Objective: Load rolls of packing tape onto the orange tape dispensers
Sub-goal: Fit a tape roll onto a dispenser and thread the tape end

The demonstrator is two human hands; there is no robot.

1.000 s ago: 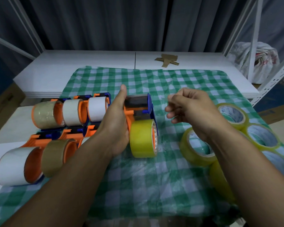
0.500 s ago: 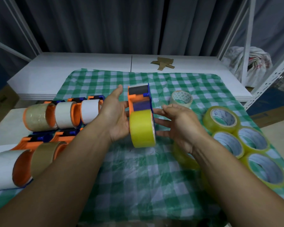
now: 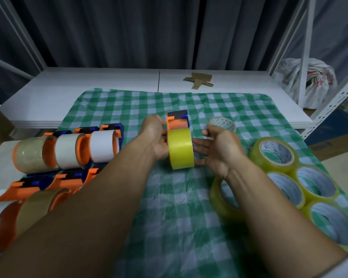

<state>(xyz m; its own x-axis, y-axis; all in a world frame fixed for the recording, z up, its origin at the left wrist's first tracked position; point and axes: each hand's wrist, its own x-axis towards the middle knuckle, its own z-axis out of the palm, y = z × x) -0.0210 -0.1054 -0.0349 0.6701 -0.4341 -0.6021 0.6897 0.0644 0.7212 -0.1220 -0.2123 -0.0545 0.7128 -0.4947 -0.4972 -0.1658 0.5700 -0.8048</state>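
A white surface (image 3: pixel 68 97) carries a green checked cloth (image 3: pixel 169 227) that covers most of its near part. At the cloth's left edge lie two rows of loaded dispensers (image 3: pixel 68 151), touching side by side. At the right edge a cluster of loose yellowish rolls (image 3: pixel 277 167) lies flat, the rolls touching one another. Near the cloth's middle, a yellow roll (image 3: pixel 180 148) stands on edge, mounted on an orange dispenser (image 3: pixel 177 122) whose dark front end points away. The left grip (image 3: pixel 155 137) is closed round the dispenser's left side. The right grip (image 3: pixel 221 147) is spread, with straight fingers reaching the roll's right face. A small clear roll (image 3: pixel 223 123) lies just behind it. Cardboard scraps (image 3: pixel 199 82) lie on the surface beyond the cloth.
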